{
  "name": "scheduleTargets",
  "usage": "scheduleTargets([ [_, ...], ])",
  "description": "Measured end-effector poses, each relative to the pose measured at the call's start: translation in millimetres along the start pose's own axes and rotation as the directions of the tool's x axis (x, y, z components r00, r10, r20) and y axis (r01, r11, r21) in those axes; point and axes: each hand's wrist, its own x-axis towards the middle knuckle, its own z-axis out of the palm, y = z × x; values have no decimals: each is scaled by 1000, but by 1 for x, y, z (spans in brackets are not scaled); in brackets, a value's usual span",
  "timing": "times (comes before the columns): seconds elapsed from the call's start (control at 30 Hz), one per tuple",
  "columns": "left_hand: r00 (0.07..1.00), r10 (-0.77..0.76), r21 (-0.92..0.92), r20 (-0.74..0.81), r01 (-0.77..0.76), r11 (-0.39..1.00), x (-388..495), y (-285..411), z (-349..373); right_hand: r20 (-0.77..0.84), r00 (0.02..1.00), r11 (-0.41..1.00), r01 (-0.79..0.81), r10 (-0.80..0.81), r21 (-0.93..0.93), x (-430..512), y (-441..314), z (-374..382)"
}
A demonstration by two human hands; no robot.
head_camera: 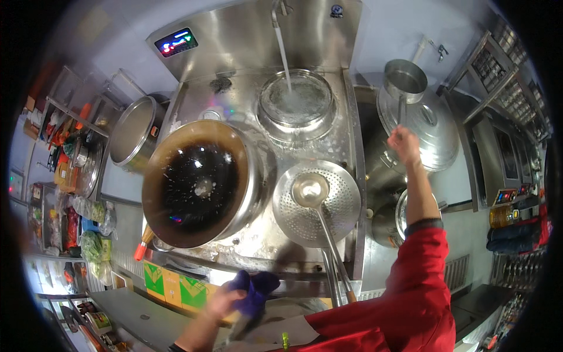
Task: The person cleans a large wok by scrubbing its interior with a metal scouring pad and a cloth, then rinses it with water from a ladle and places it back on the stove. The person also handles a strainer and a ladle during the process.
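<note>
My right hand (405, 144) is reached out to the right, its fingers closed around the handle of a metal saucepan (405, 83). The saucepan is over a large domed metal lid (433, 132) on a pot; whether it touches the lid, I cannot tell. Low in front of me, my left hand (222, 302) grips a purple cloth (255, 290), slightly blurred. A wok (239, 176) with dark liquid (193, 198) stands on the steel range beyond it. To its right lies a perforated strainer (286, 211) with a metal ladle (310, 190) resting in it, handles toward me.
Water runs from a faucet (276, 17) into a brimming round basin (303, 103) at the back. A tall stockpot (134, 132) stands left, and a smaller lidded pot (387, 224) stands right. A red-handled brush (141, 250) sits by the wok. Cartons (176, 286) are below the range's front edge.
</note>
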Motion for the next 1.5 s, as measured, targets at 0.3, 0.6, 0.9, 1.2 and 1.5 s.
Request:
scheduleTargets([
  [0.3,987,162,163,23,-163,973,-45,-18,-43,200,952,922,-147,230,-359,11,37,171],
  [0.6,980,154,146,-129,-135,980,-123,-65,-90,237,960,212,265,-151,-941,37,104,251],
  [0.9,935,188,1,-299,-196,981,-159,-106,-111,341,774,817,-575,533,28,19,118,279],
  [1.2,947,252,-27,-198,-263,964,-159,-98,-131,497,687,772,-634,530,53,-34,71,291],
  [1.5,691,614,729,-383,-182,660,-49,-70,-166,749,466,664,-746,471,47,-162,32,333],
])
